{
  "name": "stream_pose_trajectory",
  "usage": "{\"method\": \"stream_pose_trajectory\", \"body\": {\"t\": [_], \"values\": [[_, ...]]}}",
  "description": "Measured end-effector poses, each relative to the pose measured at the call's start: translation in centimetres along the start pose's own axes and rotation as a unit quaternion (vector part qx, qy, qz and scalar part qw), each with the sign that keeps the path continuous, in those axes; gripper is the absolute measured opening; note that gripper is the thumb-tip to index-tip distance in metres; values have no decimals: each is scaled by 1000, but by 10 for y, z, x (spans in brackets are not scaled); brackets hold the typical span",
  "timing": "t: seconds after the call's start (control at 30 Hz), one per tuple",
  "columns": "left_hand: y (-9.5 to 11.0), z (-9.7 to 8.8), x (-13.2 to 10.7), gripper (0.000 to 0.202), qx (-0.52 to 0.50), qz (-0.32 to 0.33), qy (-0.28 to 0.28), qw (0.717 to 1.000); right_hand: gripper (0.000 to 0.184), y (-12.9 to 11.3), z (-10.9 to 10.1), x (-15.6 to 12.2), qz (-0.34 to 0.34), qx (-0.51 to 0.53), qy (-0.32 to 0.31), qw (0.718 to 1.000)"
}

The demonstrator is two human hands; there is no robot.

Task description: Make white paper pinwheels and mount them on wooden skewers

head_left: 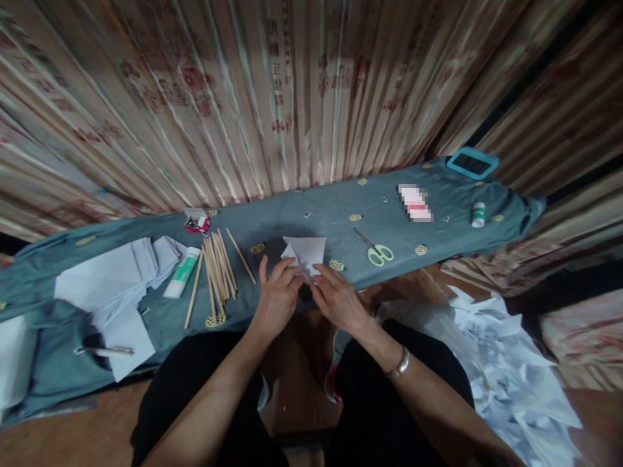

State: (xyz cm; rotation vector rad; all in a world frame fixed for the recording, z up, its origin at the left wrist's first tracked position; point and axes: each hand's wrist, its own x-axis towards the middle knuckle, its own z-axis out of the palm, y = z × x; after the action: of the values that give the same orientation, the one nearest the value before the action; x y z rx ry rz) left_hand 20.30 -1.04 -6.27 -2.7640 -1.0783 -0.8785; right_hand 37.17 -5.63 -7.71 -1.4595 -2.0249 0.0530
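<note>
A folded white paper piece [305, 253] lies on the blue-grey cloth [302, 217] in front of me. My left hand [276, 297] pinches its lower left edge, thumb raised. My right hand [335, 298] presses fingers on its lower right corner. Both hands meet at the paper's near edge. A metal bracelet [399, 366] sits on my right wrist.
Wooden sticks [217, 269] and a green-white glue tube [182, 272] lie to the left, beside stacked white sheets [114, 279]. Yellow-handled scissors [376, 250] rest to the right. A small bottle [478, 214] and a blue-framed device [472, 162] are far right. Paper scraps [511, 370] pile on the floor.
</note>
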Motion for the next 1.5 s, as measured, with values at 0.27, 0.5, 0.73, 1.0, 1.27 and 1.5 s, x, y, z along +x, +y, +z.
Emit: {"method": "stream_pose_trajectory", "body": {"t": [0.27, 0.5, 0.73, 1.0, 1.27, 1.5], "values": [[-10, -6, -3, 18, -43, -37, 10, 998, 42, 18, 0, -3, -33, -7, -2, 999], [-2, -7, -25, 19, -124, 9, -4, 992, 31, 23, -24, -10, 3, -56, -33, 998], [-7, -9, -39, 23, -109, -33, -75, 991, 17, 43, -24, -8, 64, 171, -99, 978], [-20, -6, -29, 26, -127, -141, -60, 980, 29, 47, -24, 1, 173, 243, -102, 949], [-17, 2, -19, 25, -130, -174, -107, 970, 26, 44, -11, 2, 187, 241, -37, 952], [-19, 3, -23, 38, -75, -216, -124, 966, 25, 45, 0, 6, 160, 111, 1, 981]]}}
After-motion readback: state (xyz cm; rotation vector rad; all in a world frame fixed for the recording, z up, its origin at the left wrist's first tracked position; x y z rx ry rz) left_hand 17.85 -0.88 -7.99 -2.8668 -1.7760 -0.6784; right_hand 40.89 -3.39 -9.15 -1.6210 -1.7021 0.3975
